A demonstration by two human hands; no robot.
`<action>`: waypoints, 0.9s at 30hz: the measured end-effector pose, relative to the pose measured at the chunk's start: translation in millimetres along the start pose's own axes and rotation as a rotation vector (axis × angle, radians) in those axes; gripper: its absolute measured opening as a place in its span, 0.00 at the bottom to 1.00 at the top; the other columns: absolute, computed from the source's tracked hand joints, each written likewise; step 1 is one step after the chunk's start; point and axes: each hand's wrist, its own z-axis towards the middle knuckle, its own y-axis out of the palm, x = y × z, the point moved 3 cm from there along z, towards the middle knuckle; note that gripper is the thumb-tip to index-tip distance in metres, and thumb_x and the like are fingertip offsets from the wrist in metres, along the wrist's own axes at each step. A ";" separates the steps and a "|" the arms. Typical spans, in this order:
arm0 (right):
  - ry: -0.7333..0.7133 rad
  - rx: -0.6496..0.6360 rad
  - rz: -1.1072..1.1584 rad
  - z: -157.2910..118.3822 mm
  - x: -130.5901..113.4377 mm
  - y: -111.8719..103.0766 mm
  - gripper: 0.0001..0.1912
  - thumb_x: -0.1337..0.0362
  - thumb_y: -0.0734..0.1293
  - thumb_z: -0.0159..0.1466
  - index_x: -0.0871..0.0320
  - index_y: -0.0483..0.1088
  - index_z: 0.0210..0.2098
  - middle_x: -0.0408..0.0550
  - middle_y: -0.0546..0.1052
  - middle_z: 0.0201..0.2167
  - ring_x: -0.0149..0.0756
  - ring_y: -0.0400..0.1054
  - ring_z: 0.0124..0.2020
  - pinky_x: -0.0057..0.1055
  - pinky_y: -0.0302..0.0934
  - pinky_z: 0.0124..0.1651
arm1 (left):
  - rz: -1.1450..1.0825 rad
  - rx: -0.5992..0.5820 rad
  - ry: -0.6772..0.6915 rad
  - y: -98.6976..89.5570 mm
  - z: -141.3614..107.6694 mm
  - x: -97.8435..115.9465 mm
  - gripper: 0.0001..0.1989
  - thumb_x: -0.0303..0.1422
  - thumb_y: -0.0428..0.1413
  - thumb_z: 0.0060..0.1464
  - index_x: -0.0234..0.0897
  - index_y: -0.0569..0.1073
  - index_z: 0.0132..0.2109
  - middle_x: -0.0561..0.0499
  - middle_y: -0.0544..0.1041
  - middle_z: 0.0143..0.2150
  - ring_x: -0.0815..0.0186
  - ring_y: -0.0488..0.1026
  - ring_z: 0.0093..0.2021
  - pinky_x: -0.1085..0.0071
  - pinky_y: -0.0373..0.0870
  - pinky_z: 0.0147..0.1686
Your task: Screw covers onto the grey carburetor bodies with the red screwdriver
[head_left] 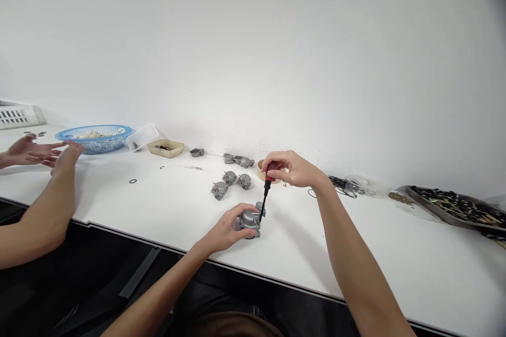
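My left hand point(229, 226) is closed around a grey metal carburetor-like casting point(250, 219) on the white table, near its front edge. In my right hand point(294, 168) is a screwdriver point(266, 189) with a red and black handle, held from above by the fingertips. Its shaft points down and its tip meets the right side of the casting; the screw itself is too small to make out. Just beyond, several similar grey castings point(229, 178) stand on the table.
Left, a co-worker's hands point(47, 152) are near a blue basket point(95, 146). Along the wall are a clear box point(143, 137), a cream tray point(166, 148), grey metal parts point(239, 159), a tape roll point(261, 170) and black cords point(338, 183). A metal tray point(419, 202) of parts stands right.
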 end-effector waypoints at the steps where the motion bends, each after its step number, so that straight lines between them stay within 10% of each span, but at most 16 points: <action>1: -0.011 -0.001 0.003 0.1 -0.9 0.4 0.04 0.67 0.66 0.66 0.57 0.74 0.39 0.47 0.79 0.35 0.35 0.74 0.36 0.31 0.67 0.37 | 0.003 0.002 -0.001 -0.1 -0.1 -0.4 0.20 0.38 0.67 0.59 0.45 0.74 0.57 0.47 0.73 0.58 0.50 0.69 0.58 0.58 0.63 0.61; 27: -0.167 -0.112 -0.114 -8.1 -26.7 13.6 0.24 0.70 0.66 0.66 0.52 0.70 0.61 0.47 0.82 0.41 0.34 0.75 0.40 0.26 0.65 0.33 | 0.174 0.086 0.119 0.4 0.1 1.4 0.20 0.32 0.66 0.55 0.43 0.72 0.53 0.51 0.77 0.51 0.57 0.73 0.51 0.64 0.66 0.54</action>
